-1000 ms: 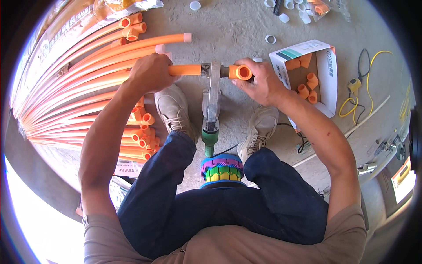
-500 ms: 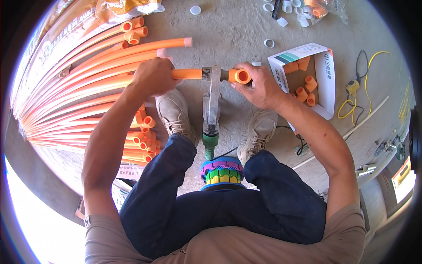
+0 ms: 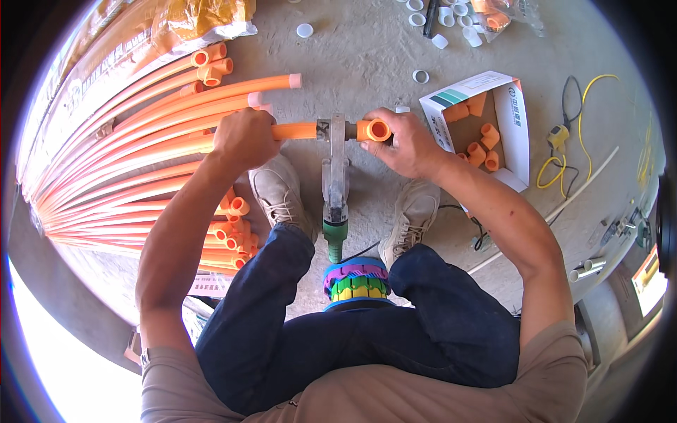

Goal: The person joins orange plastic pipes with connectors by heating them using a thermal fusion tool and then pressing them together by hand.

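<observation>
My left hand (image 3: 243, 137) grips an orange pipe (image 3: 296, 130), whose right end meets the dark left die of a metal heating tool (image 3: 337, 169). On the opposite die is an orange elbow or tee fitting (image 3: 374, 130), held by my right hand (image 3: 402, 144), fingers wrapped round it. The tool has a flat upright plate and a green handle (image 3: 335, 240) pointing toward me, between my two shoes. Just below the handle is a round, multicoloured plastic stand or seat (image 3: 356, 278), partly hidden beneath me.
Long orange pipes (image 3: 120, 169), many with fittings, fan across the left floor below wrapped bundles (image 3: 197, 21). A white carton (image 3: 515, 134) of orange fittings lies at right, beside yellow and black cables (image 3: 585, 134) and a white rod (image 3: 592, 176). Several white caps (image 3: 441, 42) are scattered at the back.
The view has shifted slightly, so hands, tool and floor items appear lower and a little left. Both hands keep their grips, with pipe and fitting still at the two dies.
</observation>
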A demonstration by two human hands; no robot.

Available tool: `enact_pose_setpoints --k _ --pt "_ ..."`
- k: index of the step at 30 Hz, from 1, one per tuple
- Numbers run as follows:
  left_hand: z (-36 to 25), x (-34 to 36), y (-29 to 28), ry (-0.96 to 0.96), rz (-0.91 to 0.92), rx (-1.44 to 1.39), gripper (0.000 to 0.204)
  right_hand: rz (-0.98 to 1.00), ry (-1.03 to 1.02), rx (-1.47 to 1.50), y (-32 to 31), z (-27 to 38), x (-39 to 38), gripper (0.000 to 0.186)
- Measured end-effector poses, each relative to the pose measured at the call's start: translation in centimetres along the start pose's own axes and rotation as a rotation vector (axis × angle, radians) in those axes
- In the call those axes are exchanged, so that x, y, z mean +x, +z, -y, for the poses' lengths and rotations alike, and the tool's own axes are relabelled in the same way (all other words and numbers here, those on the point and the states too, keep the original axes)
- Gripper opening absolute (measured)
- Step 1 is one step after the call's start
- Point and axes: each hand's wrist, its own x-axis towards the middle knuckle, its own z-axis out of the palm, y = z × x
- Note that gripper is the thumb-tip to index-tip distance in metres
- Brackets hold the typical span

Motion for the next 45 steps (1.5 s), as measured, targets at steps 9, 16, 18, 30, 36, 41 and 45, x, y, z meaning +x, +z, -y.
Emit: enact_pose_setpoints --k 9,16,18,30,36,41,45 --pt "-0.1 -0.3 0.3 0.021 -0.047 0.016 0.03 0.013 0.012 0.049 0.1 0.0 0.2 0.031" --pt "0.1 -0.2 0.8 0.042 -0.1 0.047 0.027 0.029 0.008 0.034 0.0 0.0 0.4 0.029" --pt "0.0 -0.2 0.9 0.035 -0.101 0.046 0.026 0.027 0.008 0.032 0.0 0.0 0.5 0.029" --pt "-0.3 -0.2 1.0 0.015 -0.096 0.087 0.026 0.125 0.119 0.129 -0.8 0.3 1.1 0.031" --pt "-0.2 -0.2 1.4 0.007 -0.098 0.101 0.026 0.188 0.197 0.163 -0.9 -0.1 1.4 0.032" --pt "-0.2 -0.2 1.7 0.002 -0.115 0.099 0.025 0.193 0.223 0.21 -0.8 -0.4 1.6 0.033" --pt "0.1 -0.1 1.9 0.034 -0.162 0.078 0.023 0.183 0.195 0.214 -0.7 -0.3 1.5 0.032"
